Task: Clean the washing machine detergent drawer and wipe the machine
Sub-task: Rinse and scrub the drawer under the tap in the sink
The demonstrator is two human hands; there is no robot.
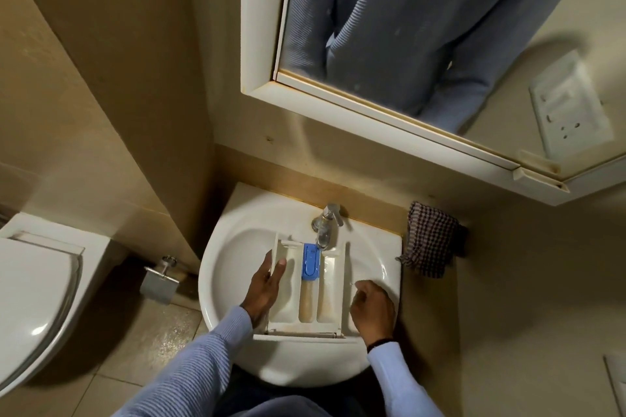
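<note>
Drawer point(325, 294) lies near-to-far in sink point(233, 237), far end under tap point(327, 222); left hand point(266, 288) grips its left wall, right hand point(372, 311) curled just right of it, hold unclear.

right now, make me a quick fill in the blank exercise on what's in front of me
The detergent drawer lies in the ____ under the tap.
The insert in its middle compartment is ____.
The left hand grips the drawer's ____ wall.
The checked cloth sits to the ____ of the tap.
Missing words: sink, blue, left, right.
</note>
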